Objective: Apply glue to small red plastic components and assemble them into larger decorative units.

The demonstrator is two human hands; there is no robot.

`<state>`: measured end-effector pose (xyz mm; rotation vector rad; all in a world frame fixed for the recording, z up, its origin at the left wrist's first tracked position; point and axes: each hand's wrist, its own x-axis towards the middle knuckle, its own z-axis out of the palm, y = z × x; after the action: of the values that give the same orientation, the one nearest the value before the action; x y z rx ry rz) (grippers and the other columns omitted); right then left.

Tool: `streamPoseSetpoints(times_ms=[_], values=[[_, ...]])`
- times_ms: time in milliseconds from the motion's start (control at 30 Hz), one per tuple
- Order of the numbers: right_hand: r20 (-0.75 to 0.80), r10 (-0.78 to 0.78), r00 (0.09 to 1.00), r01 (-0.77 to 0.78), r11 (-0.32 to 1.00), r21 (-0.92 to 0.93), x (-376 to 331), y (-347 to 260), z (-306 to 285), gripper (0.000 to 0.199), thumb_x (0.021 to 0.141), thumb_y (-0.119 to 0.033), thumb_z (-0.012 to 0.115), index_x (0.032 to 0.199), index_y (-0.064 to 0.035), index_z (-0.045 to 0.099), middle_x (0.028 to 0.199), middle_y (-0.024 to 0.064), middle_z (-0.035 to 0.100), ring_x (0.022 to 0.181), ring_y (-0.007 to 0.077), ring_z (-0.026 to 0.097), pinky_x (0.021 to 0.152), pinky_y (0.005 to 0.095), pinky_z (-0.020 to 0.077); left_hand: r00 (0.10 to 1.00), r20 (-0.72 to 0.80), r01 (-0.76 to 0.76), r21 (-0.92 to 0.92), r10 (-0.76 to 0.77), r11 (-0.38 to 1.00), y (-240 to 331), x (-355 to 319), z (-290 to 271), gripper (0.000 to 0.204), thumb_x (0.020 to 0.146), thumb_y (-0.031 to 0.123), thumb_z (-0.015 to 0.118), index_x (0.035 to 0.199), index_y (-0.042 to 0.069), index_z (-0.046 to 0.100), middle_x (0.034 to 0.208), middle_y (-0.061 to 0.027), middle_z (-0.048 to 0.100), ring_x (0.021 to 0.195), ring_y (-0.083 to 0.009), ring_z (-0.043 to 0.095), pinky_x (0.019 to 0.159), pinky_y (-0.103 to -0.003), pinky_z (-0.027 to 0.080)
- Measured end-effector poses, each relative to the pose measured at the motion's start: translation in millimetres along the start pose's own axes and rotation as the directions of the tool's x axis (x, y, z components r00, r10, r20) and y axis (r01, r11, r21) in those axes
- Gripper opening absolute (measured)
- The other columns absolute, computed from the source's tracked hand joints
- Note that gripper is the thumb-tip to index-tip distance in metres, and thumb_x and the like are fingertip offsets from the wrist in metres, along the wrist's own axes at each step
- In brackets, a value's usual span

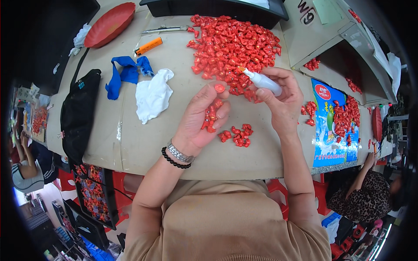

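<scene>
Head view: left fingers (224, 110) hold glossy pieces (210, 116), right fingers (283, 74) a cylindrical bottle (265, 83).

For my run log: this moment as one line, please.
left hand: holds red pieces; right hand: holds white bottle; table: red pile, blue cloth

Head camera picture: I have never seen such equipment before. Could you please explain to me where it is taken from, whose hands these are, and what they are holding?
There is no machine here: a person works with two bare hands. The picture comes from a wide fisheye camera worn on the head, looking down, so straight edges bend near the rim. The left hand holds a few small red pieces. The right hand holds a whitish bottle, its tip pointing to the upper left. On the table lie a large red heap of similar pieces, a white cloth and a blue cloth.
</scene>
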<state>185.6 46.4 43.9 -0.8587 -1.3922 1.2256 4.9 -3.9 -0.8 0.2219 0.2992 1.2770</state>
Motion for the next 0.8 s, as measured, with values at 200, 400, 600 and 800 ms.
streamPoseSetpoints(times_ms=[200,400,600,800], values=[[0.0,-0.17,0.985,0.17,0.982,0.077,-3.9,2.6,-13.2,0.024,0.08,0.002,0.066,0.1,0.0016,0.054,0.102,0.0158,0.063,0.093,0.0187,0.062,0.079,0.0294,0.0532,0.999,-0.038,0.026,-0.012,-0.027,1.0,-2.6,-1.1,4.7,0.022,0.097,0.027,0.048,0.106,0.008,0.055,0.093,-0.0045,0.061,0.062,-0.0116,0.045,0.04,-0.021,0.035],[0.078,-0.356,0.931,0.359,0.933,-0.025,-12.6,1.5,-12.6,0.02,0.084,-0.006,0.065,0.101,0.0019,0.055,0.102,0.0173,0.063,0.091,0.0207,0.062,0.077,0.0302,0.052,0.999,-0.024,0.034,-0.015,-0.034,0.999,-5.5,1.0,0.4,0.025,0.098,0.029,0.047,0.108,0.007,0.055,0.091,-0.0045,0.061,0.061,-0.0113,0.045,0.039,-0.021,0.035],[0.114,-0.444,0.889,0.457,0.878,-0.139,-14.3,7.5,-9.9,0.018,0.083,-0.005,0.065,0.097,0.0026,0.059,0.097,0.0171,0.065,0.089,0.023,0.063,0.076,0.0304,0.0513,0.996,-0.067,0.062,0.0,-0.062,0.998,-6.6,0.8,2.7,0.021,0.096,0.027,0.05,0.102,0.008,0.056,0.089,-0.0026,0.06,0.058,-0.0113,0.048,0.039,-0.022,0.035],[0.118,-0.403,0.908,0.418,0.895,-0.154,-14.7,6.0,-8.5,0.018,0.081,-0.003,0.066,0.097,0.0026,0.06,0.095,0.0172,0.065,0.088,0.023,0.063,0.074,0.0307,0.0517,0.997,-0.039,0.073,0.02,-0.072,0.997,-8.2,0.8,-0.4,0.028,0.098,0.032,0.046,0.103,0.007,0.055,0.087,-0.0034,0.058,0.059,-0.011,0.045,0.039,-0.022,0.036]])
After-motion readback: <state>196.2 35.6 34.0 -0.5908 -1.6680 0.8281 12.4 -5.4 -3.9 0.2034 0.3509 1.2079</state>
